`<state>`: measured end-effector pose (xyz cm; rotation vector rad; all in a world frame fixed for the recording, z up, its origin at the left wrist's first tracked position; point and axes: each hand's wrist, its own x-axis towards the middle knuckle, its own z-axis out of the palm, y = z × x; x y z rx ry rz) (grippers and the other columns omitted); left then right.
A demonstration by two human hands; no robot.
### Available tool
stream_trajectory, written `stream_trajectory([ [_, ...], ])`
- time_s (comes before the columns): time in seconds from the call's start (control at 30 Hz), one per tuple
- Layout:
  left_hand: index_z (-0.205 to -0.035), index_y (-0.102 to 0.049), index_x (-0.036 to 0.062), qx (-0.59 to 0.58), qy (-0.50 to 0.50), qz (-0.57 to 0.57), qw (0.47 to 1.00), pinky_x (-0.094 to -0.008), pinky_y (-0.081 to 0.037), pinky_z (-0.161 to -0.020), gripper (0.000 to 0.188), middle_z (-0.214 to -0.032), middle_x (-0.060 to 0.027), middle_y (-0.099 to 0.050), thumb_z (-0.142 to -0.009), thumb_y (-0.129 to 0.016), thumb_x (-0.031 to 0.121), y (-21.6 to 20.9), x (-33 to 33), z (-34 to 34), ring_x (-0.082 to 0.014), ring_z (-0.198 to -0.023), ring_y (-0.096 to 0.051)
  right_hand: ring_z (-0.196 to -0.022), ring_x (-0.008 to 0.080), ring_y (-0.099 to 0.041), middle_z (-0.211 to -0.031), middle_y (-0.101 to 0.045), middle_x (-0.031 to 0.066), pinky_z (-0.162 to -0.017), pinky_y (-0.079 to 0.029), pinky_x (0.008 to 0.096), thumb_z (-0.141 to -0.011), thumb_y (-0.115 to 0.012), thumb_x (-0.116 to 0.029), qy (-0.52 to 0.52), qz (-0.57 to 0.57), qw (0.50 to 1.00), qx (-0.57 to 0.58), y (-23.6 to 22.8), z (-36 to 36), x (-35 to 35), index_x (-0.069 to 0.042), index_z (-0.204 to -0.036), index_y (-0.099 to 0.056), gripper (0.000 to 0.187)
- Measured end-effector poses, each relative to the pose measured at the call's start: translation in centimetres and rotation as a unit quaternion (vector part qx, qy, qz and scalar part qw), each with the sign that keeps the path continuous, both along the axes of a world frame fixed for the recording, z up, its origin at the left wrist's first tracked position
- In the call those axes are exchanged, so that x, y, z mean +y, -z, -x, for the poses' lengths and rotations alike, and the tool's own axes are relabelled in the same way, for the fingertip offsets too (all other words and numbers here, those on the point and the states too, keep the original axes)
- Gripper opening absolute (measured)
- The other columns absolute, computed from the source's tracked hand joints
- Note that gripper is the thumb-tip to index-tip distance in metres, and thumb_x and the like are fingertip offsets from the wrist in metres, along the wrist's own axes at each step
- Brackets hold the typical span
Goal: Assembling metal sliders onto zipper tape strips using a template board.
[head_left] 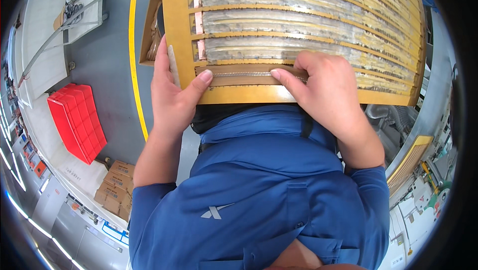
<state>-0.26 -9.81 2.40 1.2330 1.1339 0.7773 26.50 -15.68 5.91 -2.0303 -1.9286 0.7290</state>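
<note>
A yellow-brown slotted board [239,94] lies in front of me, its long slots running left to right. In the nearest slot stretches a thin silvery coil spring [241,74]. My left hand [172,93] is closed around the board's left edge, fingers along the outside, thumb tip pressed at the spring's left end. A flat greyish strip [173,65] stands between that hand's fingers and the board. My right hand [323,83] is closed on the spring farther right, thumb on top and fingers curled; it hides part of the coil.
Clear film-like strips [279,48] fill the farther slots, with pinkish pieces [201,50] at their left ends. An open cardboard box [150,46] sits beyond the board's left edge. Red crates [77,120] and stacked cartons [115,190] are at left. Another slotted board [406,165] leans at right.
</note>
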Motion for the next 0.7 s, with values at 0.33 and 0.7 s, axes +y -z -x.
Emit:
stream_trajectory([
  [0.33,-0.165,-0.022,-0.0059,-0.064,-0.037,0.061,0.995,-0.0376,-0.045,-0.116,0.091,-0.154,-0.0180,-0.051,-0.091,-0.074,-0.001,-0.5,0.2,-0.1,-0.0241,-0.138,-0.055,-0.065,0.0393,-0.068,-0.066,-0.067,0.0169,-0.059,-0.053,0.0487,-0.090,-0.081,-0.040,0.001,-0.013,1.000,-0.011,0.0,0.0,-0.2,-0.004,-0.074,-0.067,0.041],
  [0.7,-0.163,-0.023,-0.0057,0.047,-0.002,-0.002,0.999,-0.0373,-0.045,-0.115,0.091,-0.150,-0.0174,-0.053,-0.089,-0.076,0.000,0.2,0.4,-0.2,-0.0241,-0.137,-0.055,-0.066,0.0343,-0.068,-0.072,-0.068,0.0146,-0.061,-0.054,0.0430,-0.089,-0.084,-0.033,0.058,0.009,0.996,0.067,-0.3,-3.1,-1.5,-0.004,-0.082,-0.070,0.033],
])
